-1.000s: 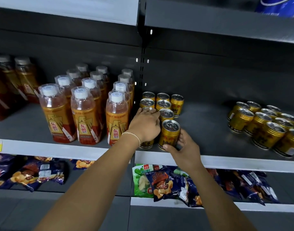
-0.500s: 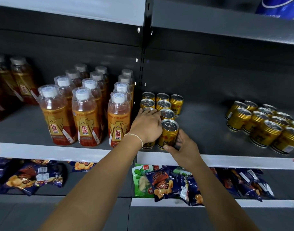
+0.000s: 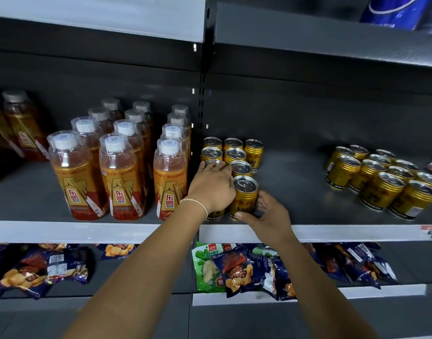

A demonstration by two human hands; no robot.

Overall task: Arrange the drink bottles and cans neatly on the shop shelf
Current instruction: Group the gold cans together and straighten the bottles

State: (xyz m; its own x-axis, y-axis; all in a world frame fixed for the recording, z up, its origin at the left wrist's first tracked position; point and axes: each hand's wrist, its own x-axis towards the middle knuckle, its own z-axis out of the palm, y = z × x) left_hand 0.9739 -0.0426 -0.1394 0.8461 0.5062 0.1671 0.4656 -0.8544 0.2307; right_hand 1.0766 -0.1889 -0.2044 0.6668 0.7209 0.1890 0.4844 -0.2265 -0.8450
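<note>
Cans in the head view have barely shifted over the last second. Our left hand (image 3: 211,189) still drapes over the left front can (image 3: 216,214), fingers curled across its top. Our right hand (image 3: 268,216) keeps thumb and fingers clamped round the right front can (image 3: 244,199), which stands upright at the front edge of the shelf (image 3: 307,233), touching its neighbour just beside the bottles (image 3: 169,182). We judge this pair is being squared into its columns, while the loose cluster of cans (image 3: 381,182), well apart on the right, is not yet tidied.
</note>
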